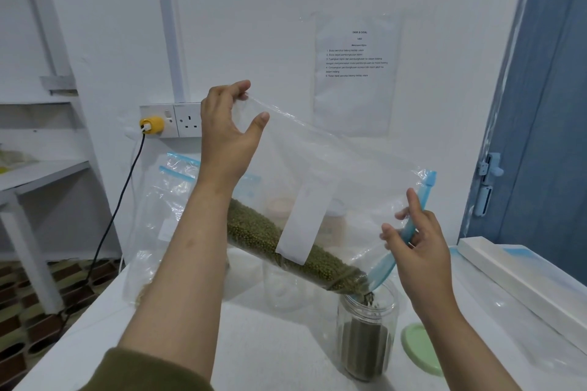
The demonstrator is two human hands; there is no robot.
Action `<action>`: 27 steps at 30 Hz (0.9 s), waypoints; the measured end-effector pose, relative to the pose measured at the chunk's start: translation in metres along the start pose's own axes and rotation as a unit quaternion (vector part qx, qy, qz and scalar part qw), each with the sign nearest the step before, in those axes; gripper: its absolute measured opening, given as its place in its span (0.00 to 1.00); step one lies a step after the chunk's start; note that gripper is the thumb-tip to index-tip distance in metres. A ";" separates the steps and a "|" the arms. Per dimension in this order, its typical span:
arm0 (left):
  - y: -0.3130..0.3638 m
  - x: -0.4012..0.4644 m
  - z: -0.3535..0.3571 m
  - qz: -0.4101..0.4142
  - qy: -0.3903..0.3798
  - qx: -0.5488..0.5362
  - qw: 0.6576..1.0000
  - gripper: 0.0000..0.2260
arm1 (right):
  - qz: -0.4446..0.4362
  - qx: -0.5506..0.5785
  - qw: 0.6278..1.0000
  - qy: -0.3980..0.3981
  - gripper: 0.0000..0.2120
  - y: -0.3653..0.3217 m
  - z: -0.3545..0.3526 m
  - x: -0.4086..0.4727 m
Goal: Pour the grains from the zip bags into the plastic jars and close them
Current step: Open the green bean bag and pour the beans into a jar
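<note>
Two hands (227,124) (416,241) on one zip bag (349,168)

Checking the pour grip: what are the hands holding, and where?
Clear zip bag of green grains: left hand pinches its raised bottom corner, right hand grips its blue zip edge.

Bright, even, cool light; soft shadows, wide-angle bending at edges, mild blur.

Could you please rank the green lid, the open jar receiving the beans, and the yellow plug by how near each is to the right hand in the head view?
From the right hand:
1. Open jar, just below and left of it, under the bag's mouth.
2. Green lid, lower right on the table; nearly as close.
3. Yellow plug, far left, on the wall socket.
</note>
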State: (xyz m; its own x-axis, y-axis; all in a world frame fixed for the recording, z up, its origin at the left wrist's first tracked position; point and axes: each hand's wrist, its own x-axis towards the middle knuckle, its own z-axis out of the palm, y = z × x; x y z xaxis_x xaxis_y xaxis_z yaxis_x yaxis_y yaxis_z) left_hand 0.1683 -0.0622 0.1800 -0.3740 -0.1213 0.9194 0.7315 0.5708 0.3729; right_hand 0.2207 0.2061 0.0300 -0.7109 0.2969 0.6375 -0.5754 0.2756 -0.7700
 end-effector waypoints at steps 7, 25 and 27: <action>0.000 0.001 0.003 -0.001 -0.004 -0.002 1.000 0.21 | 0.002 -0.005 1.000 0.001 0.31 0.002 -0.001 0.000; -0.001 0.001 0.005 -0.002 -0.004 0.000 1.000 0.20 | -0.001 0.004 1.000 0.003 0.31 0.003 0.000 -0.001; -0.002 0.002 0.004 -0.002 -0.005 0.001 1.000 0.20 | -0.001 0.003 1.000 0.005 0.30 0.003 0.000 -0.001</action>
State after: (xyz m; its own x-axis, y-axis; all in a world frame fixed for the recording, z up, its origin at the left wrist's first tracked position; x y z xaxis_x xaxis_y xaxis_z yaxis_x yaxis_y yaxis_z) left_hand 0.1644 -0.0602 0.1803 -0.3823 -0.1147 0.9169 0.7291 0.5722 0.3755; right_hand 0.2197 0.2066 0.0266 -0.7057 0.3045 0.6397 -0.5795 0.2714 -0.7685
